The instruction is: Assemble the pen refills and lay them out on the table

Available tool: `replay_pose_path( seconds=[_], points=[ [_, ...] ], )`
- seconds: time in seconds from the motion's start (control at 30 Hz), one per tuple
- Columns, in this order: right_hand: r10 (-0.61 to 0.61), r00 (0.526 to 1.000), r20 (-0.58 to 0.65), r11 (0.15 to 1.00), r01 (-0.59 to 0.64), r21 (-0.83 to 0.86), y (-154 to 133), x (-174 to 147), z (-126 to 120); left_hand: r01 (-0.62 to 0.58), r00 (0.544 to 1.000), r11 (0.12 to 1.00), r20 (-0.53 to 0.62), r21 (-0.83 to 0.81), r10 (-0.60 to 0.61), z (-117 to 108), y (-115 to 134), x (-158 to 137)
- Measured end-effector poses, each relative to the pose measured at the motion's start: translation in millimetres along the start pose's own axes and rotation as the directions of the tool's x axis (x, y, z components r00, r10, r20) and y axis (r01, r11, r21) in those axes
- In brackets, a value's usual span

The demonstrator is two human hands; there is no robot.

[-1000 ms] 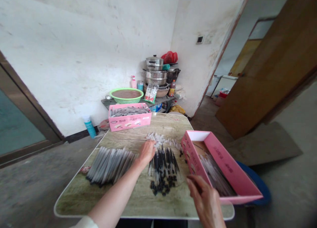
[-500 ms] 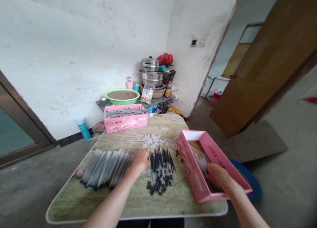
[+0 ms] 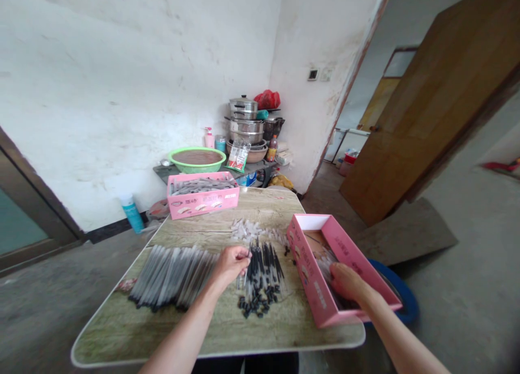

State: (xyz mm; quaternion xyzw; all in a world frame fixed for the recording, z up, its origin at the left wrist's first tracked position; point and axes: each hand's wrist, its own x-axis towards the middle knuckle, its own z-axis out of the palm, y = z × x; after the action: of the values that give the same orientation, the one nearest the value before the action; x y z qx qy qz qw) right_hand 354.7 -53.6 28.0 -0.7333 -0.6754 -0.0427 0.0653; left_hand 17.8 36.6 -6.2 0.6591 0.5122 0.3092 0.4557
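Observation:
My left hand (image 3: pixel 233 264) is pinched closed on a thin, dark-tipped pen refill, held upright at the left edge of a bunch of black-tipped refills (image 3: pixel 266 263). Just below these lies a heap of small black plugs (image 3: pixel 258 304). To the left of the hand, a wide row of translucent pen barrels (image 3: pixel 173 276) with black ends lies side by side. My right hand (image 3: pixel 345 281) reaches down inside an open pink box (image 3: pixel 312 287), its fingers curled at some translucent pieces (image 3: pixel 325 263). What those fingertips grip is hidden.
White translucent bits (image 3: pixel 246 229) are scattered beyond the refills. A second pink box (image 3: pixel 203 201), full of pens, stands at the table's far left. Behind it are a green basin (image 3: pixel 197 165) and stacked pots (image 3: pixel 246 125). A blue stool (image 3: pixel 400 290) is beside the table (image 3: pixel 219 336).
My left hand has lifted slightly and turned, and the refill in its fingers now shows. My right hand stays in the box. The whole view has shifted a little.

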Motion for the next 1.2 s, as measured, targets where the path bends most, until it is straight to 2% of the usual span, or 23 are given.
replay_pose_path(
  seconds=[0.07, 0.13, 0.17, 0.2, 0.23, 0.27, 0.3, 0.33, 0.37, 0.4, 0.43, 0.5, 0.6, 0.77, 0.93, 1.07, 1.2],
  points=[
    [0.097, 0.995, -0.033, 0.995, -0.097, -0.022, -1, 2, -12, 0.002, 0.997, 0.957, 0.076, -0.291, 0.021, -1, 9, -9],
    [0.202, 0.975, -0.095, 0.979, -0.203, 0.0, -7, 2, -30, 0.009, 0.987, 0.867, 0.146, -0.498, 0.073, -3, 18, -20],
    [0.246, 0.961, -0.127, 0.969, -0.239, 0.063, -13, 0, -40, 0.007, 0.981, 0.841, 0.167, -0.541, 0.099, -4, 23, -25],
    [0.3, 0.94, -0.161, 0.94, -0.263, 0.216, -23, -3, -49, 0.0, 0.976, 0.826, 0.181, -0.563, 0.123, -6, 27, -31],
    [0.339, 0.926, -0.169, 0.868, -0.238, 0.435, -35, -7, -58, -0.008, 0.971, 0.816, 0.19, -0.577, 0.144, -6, 30, -35],
    [0.348, 0.928, -0.13, 0.728, -0.181, 0.661, -50, -11, -65, -0.016, 0.966, 0.811, 0.199, -0.585, 0.163, -7, 33, -40],
    [0.327, 0.943, -0.058, 0.534, -0.134, 0.835, -67, -15, -70, -0.022, 0.961, 0.808, 0.212, -0.589, 0.181, -6, 35, -44],
    [0.283, 0.959, 0.002, 0.324, -0.098, 0.941, -85, -18, -72, -0.023, 0.954, 0.807, 0.228, -0.59, 0.194, -5, 37, -48],
    [0.224, 0.973, 0.053, 0.153, -0.089, 0.984, -102, -19, -72, -0.017, 0.948, 0.809, 0.248, -0.588, 0.201, -4, 39, -51],
    [0.186, 0.978, 0.098, 0.037, -0.107, 0.994, -118, -20, -70, -0.007, 0.941, 0.811, 0.271, -0.585, 0.203, -2, 40, -54],
    [0.164, 0.98, 0.116, -0.045, -0.11, 0.993, -132, -19, -66, 0.006, 0.935, 0.814, 0.293, -0.581, 0.203, -1, 40, -57],
    [0.129, 0.983, 0.131, -0.138, -0.113, 0.984, -151, -14, -57, 0.027, 0.925, 0.817, 0.325, -0.576, 0.198, 2, 41, -62],
    [0.111, 0.986, 0.125, -0.192, -0.102, 0.976, -162, -6, -46, 0.052, 0.915, 0.819, 0.355, -0.572, 0.19, 4, 41, -67],
    [0.062, 0.983, 0.172, -0.203, -0.156, 0.967, -167, -8, -39, 0.056, 0.923, 0.819, 0.342, -0.571, 0.175, 0, 40, -69],
    [0.043, 0.967, 0.251, -0.177, -0.24, 0.954, -177, -16, -28, 0.067, 0.944, 0.714, 0.277, -0.697, 0.181, 4, 42, -69],
    [-0.017, 0.918, 0.397, -0.184, -0.393, 0.901, -184, -18, -14, 0.126, 0.973, 0.643, 0.222, -0.756, 0.069, 14, 41, -67],
    [-0.099, 0.874, 0.475, -0.179, -0.486, 0.856, -184, -18, -5, 0.202, 0.976, 0.608, 0.206, -0.768, -0.065, 22, 37, -63]
  ],
)
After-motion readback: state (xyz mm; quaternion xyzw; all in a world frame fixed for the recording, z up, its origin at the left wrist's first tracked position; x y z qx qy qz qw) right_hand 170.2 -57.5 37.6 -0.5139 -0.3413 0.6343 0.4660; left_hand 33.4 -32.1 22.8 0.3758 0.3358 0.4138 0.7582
